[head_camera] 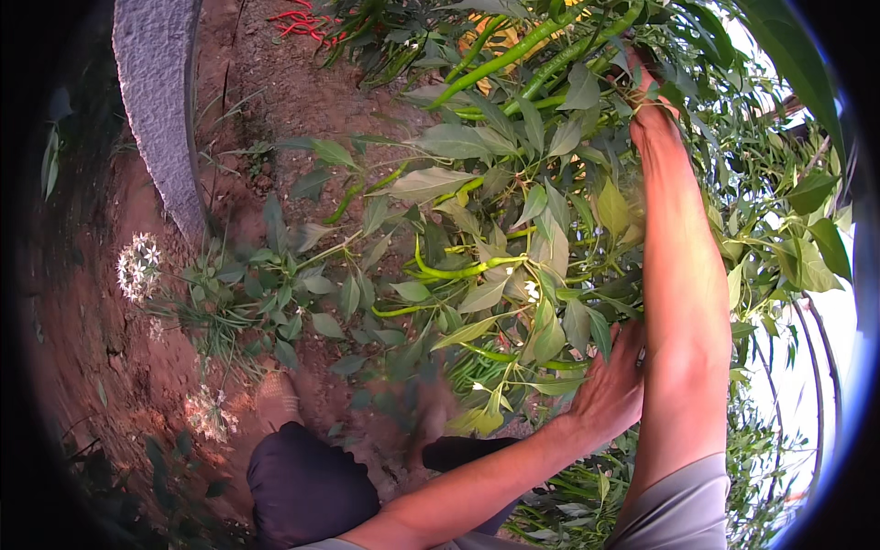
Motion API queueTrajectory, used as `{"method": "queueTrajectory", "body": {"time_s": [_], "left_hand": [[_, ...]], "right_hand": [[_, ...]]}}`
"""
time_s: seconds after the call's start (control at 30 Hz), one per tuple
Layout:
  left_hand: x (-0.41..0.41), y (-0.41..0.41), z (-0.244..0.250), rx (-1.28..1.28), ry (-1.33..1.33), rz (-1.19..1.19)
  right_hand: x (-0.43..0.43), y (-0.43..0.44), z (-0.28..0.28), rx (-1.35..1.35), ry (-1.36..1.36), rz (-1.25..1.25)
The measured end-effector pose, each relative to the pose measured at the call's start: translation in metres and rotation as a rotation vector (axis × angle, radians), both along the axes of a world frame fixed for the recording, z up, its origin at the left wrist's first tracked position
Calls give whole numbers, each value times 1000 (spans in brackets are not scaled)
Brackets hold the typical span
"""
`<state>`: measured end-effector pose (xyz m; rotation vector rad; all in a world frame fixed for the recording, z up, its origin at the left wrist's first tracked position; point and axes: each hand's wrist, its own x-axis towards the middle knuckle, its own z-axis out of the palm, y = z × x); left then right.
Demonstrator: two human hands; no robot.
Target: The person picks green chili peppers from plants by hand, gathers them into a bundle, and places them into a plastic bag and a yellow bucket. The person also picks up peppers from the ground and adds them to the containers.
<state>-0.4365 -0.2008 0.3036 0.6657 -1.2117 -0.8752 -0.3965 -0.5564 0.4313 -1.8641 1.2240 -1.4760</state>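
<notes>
Leafy chili pepper plants (543,199) fill the middle of the view, hung with long green chilies (512,62). My right hand (650,86) reaches far up among the foliage at the top right, beside several of these long chilies. Leaves cover its fingers, so its grip is hidden. Lower down, my left hand (612,381) is in the leaves at the plant's side, close to a thin green chili (498,355). My right forearm passes in front of part of it, and its fingertips are hidden. A curved light-green chili (460,271) hangs left of my hands.
A rough grey post (155,103), apparently concrete, stands at the upper left. Red chilies (302,26) lie on the brown soil (302,89). White flower clusters (139,268) grow at the left. My dark-clothed knee (309,481) is below. Something orange-yellow (505,41) shows behind leaves.
</notes>
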Motion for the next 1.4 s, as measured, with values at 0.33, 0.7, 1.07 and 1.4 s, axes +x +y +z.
{"method": "queueTrajectory", "body": {"time_s": [0.33, 0.7, 1.07, 1.4], "left_hand": [[4, -6, -3, -50, -141, -20], [5, -1, -2, -36, -181, -45], [18, 1, 3, -55, -255, -7], [166, -31, 43, -101, -309, 143]], "right_hand": [[-21, 14, 42, -192, -7, -181], [-25, 54, 26, -236, -195, -281], [-21, 103, 104, -623, -527, -320], [-64, 66, 8, 274, -255, -335]]}}
